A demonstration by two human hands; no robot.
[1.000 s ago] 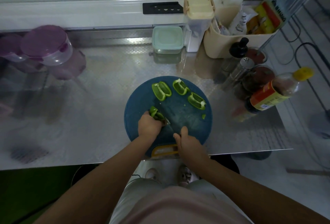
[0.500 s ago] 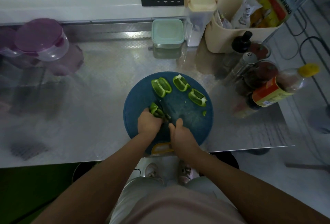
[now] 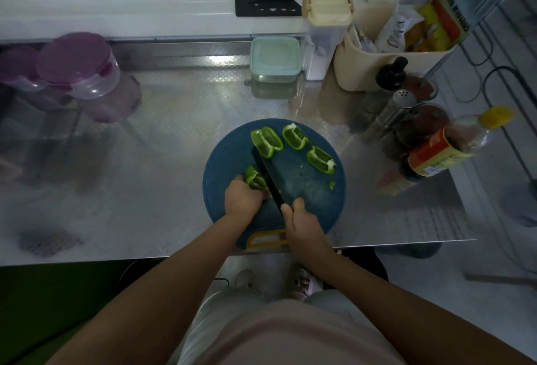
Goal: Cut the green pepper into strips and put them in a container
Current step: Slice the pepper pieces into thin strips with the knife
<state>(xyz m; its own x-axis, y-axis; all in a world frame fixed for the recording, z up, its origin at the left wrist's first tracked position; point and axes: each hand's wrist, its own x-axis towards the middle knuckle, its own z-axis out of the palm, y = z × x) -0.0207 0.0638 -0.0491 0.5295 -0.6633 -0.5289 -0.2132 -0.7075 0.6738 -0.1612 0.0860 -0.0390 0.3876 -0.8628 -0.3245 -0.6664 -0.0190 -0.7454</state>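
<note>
Knife (image 3: 268,177) up for another stroke, seemingly: blade now showing broad across the cutting board (image 3: 305,190), against a mere sliver between the hands half a second ago. Pins the pepper piece (image 3: 254,180) left of board centre under the left hand (image 3: 242,197), grip curled on it; right hand (image 3: 302,219) grip closed round the handle. Three sections (image 3: 295,136) uncut at the board's far side.

The knife (image 3: 268,177) in the right hand (image 3: 303,220) now shows its whole dark blade, where before only a short bit showed. It slants forward beside the pepper piece (image 3: 255,180) held by the left hand (image 3: 242,197), and its tip reaches the far-left pepper half (image 3: 266,141).
</note>
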